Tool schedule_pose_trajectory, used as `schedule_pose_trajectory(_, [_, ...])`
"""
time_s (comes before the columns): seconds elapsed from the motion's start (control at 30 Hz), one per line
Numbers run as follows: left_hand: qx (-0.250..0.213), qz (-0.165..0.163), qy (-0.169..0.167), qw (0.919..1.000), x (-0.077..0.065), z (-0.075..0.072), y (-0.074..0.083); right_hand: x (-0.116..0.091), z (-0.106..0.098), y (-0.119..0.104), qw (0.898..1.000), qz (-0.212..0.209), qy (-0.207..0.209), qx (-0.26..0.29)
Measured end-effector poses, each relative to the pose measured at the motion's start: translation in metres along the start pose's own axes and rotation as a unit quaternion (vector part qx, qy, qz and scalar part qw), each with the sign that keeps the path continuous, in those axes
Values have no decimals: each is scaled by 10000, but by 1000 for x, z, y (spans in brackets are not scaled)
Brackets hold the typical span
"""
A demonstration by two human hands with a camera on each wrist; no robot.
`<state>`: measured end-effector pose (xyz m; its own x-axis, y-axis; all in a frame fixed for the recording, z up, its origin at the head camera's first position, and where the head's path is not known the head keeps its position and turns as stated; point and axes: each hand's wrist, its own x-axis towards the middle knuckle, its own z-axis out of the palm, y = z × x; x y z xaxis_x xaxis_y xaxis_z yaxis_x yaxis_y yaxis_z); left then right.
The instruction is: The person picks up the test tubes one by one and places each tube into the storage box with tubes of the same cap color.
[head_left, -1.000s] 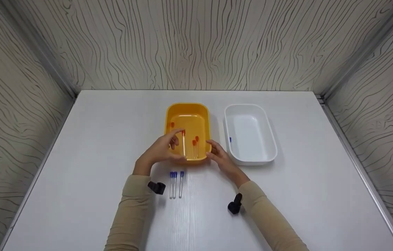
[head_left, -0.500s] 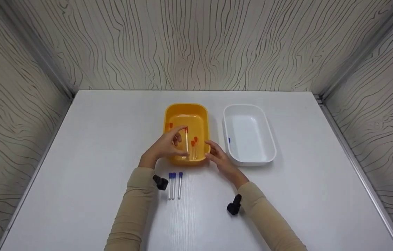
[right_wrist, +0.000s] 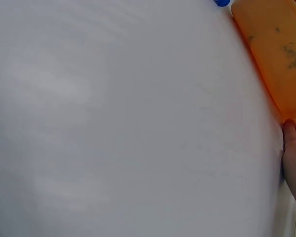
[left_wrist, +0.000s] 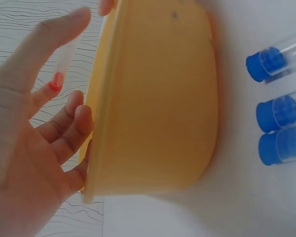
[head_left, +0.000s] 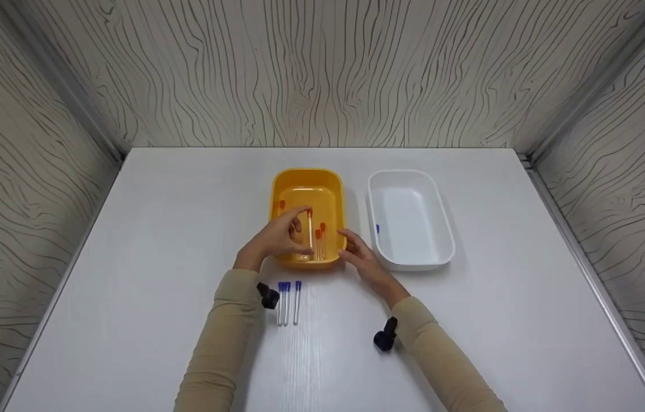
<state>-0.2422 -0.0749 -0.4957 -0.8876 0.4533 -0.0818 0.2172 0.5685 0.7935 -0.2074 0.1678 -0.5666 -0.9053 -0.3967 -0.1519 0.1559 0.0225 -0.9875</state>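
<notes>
Over the yellow tray [head_left: 306,178] my left hand [head_left: 277,236] pinches a test tube [head_left: 310,232] with a red cap lengthwise between thumb and index finger. In the left wrist view the red cap [left_wrist: 57,81] sits at a fingertip, and the other fingers curl near the tray's rim. Two more red-capped tubes [head_left: 320,234] lie in the tray at its right, and another red cap [head_left: 282,204] shows at its left side. My right hand [head_left: 365,258] rests its fingers on the tray's right rim near the front corner.
A white tray [head_left: 442,229] stands right of the yellow one, with a small blue-capped piece [head_left: 378,228] at its left wall. Three blue-capped test tubes [head_left: 297,303] lie on the white table before the yellow tray, near the left wrist.
My left hand has moved a little to the right with the red-capped test tube, nearer the two lying in the tray. The right hand stays at the rim.
</notes>
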Motion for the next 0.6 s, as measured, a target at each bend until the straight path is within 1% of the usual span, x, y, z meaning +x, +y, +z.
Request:
schedule_pose_trajectory(0.17, [75, -199, -118, 9997, 2, 2, -1, 1, 1, 1, 10000, 38, 87, -25])
schedule_pose_trajectory(0.3, [299, -378, -182, 9987, 4, 6, -3, 1, 2, 1, 10000, 21, 68, -45])
schedule_pose_trajectory(0.47, [559, -516, -224, 9968, 5, 8, -3, 1, 2, 2, 9999, 51, 84, -48])
schedule_pose_trajectory(0.6, [622, -607, -259, 9959, 5, 9, 0, 1, 1, 2, 9999, 3, 84, -90])
